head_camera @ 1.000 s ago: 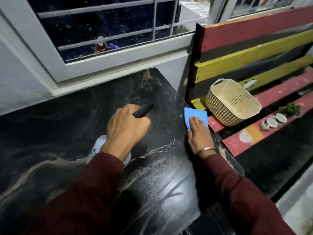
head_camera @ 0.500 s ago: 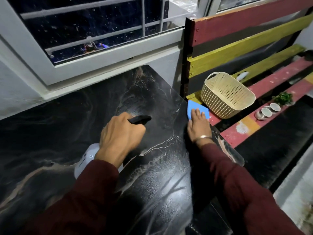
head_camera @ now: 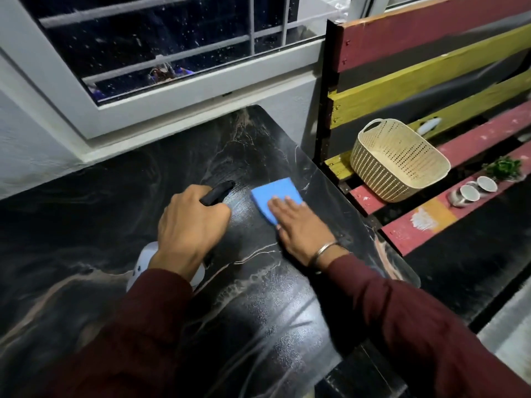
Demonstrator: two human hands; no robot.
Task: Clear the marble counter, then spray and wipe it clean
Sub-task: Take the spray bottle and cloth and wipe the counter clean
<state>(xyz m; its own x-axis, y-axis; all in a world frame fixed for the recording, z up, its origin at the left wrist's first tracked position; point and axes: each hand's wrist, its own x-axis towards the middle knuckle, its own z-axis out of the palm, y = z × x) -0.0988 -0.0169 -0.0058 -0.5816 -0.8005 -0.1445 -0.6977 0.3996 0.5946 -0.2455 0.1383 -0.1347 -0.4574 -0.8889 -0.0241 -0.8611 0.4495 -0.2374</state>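
Your left hand (head_camera: 191,222) is curled around a spray bottle (head_camera: 143,264), its black nozzle (head_camera: 217,192) jutting out past your knuckles and its white body showing below your wrist, over the black marble surface (head_camera: 109,202). Your right hand (head_camera: 298,226) lies flat with fingers straight, pressing a blue cloth (head_camera: 273,196) onto the stone just right of the nozzle, toward the right edge. A metal bangle (head_camera: 324,251) circles your right wrist, and dark red sleeves (head_camera: 402,326) cover both forearms.

The marble carries pale and tan veins, and a fine speckled sheen shows on the stone between your arms and just ahead of the nozzle. The far edge of the surface meets a white wall under a white-framed window (head_camera: 178,90), its dark glass flecked with spots and crossed by white bars.

To the right, apart from the surface, stands a slatted bench (head_camera: 431,70) painted red and yellow. On its seat sits a cream perforated basket (head_camera: 399,159), tipped toward you. Near the basket on a red slat lie small pale cups (head_camera: 477,191) on their sides, with a sprig of green leaves (head_camera: 502,168) just behind them. A small white object (head_camera: 429,125) rests on the yellow slat behind the basket; what it is cannot be made out.
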